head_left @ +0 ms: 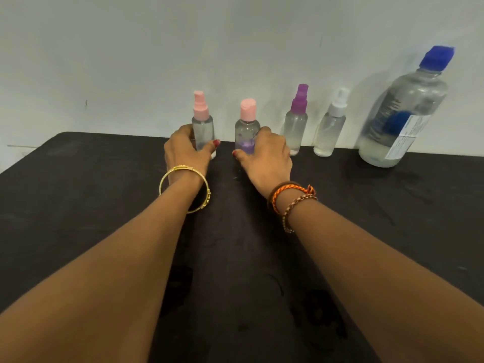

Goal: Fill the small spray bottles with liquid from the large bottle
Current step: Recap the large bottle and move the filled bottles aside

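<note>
We see a dark worktop [104, 231] that ends at a pale wall [157, 48]; its far edge runs along the wall, and its left corner is cut off at a slant. The near half of the worktop lies open between and beside our forearms.

Five bottles stand upright in a row along the far edge, close to the wall. From the left: a pink spray bottle [203, 127], a pink cap bottle [247, 125], a purple spray bottle [297, 121], a white spray bottle [331, 127], and the large bottle [400, 113] with its blue cap on, at the right end, well apart from our hands. The large bottle holds clear liquid low in its body. The small ones stand near each other with gaps between them; the purple one stands just beside our right hand.

Both arms reach straight forward, palms down. Our left hand [183, 150] wraps the pink spray bottle from the left, its grip clamped on it, thumb across the front. Our right hand [264, 155] holds the pink cap bottle from the right, grip closed around its lower body. A gold bangle [183, 188] circles the left wrist; braided bands [290, 200] circle the right.
</note>
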